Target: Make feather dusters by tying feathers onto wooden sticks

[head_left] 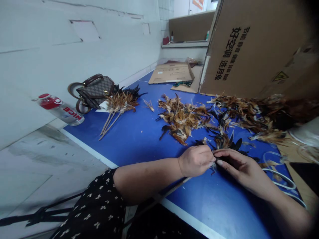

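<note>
My left hand (198, 161) is closed over the blue table, and a thin stick (174, 188) runs out from beneath it toward the table's front edge. Dark feather bits (213, 168) show at its fingertips. My right hand (240, 169) meets it there, thumb and forefinger pinched together on what looks like a feather; the exact grip is partly hidden. Just beyond both hands lie dark and brown feathers (223, 141). A larger heap of brown feathers (183, 118) spreads farther back.
Several feathered sticks (109, 123) lie at the left by a patterned handbag (96, 89) and a plastic bottle (61, 109). A large cardboard box (251, 49) stands behind more feathers (249, 111). White cord loops (280, 179) sit at the right. Flat cardboard (171, 72) rests at the back.
</note>
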Demonstrator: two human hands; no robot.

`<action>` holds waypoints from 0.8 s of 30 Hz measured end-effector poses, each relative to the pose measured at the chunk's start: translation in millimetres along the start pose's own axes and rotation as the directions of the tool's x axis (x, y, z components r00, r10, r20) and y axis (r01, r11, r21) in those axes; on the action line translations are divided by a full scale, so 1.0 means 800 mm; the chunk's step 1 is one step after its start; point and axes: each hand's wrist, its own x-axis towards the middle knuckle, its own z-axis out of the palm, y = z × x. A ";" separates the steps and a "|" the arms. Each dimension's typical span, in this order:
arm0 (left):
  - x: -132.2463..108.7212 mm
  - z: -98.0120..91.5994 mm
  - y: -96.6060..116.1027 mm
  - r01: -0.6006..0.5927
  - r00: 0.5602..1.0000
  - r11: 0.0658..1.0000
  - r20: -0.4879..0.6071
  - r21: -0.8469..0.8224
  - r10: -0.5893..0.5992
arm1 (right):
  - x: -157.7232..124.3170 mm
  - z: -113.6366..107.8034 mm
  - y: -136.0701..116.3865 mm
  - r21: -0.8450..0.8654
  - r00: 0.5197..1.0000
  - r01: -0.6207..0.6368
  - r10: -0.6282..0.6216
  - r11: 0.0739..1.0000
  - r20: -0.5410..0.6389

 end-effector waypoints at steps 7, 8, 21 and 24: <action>-0.003 -0.003 0.007 0.049 0.998 0.992 0.020 0.113 -0.052 | 0.000 0.000 0.005 -0.035 0.998 0.034 -0.031 0.999 0.059; -0.003 -0.003 0.007 0.058 0.997 0.991 0.037 0.117 -0.063 | 0.000 0.000 0.007 -0.029 0.998 0.034 -0.032 0.999 0.058; 0.003 -0.005 -0.011 0.342 0.938 0.833 0.105 -0.435 -0.330 | 0.000 0.001 0.005 -0.089 0.993 0.084 -0.075 0.993 0.094; 0.007 -0.019 -0.015 0.563 0.822 0.582 0.322 -0.587 -0.470 | 0.000 0.001 0.010 -0.152 0.979 0.152 -0.128 0.977 0.159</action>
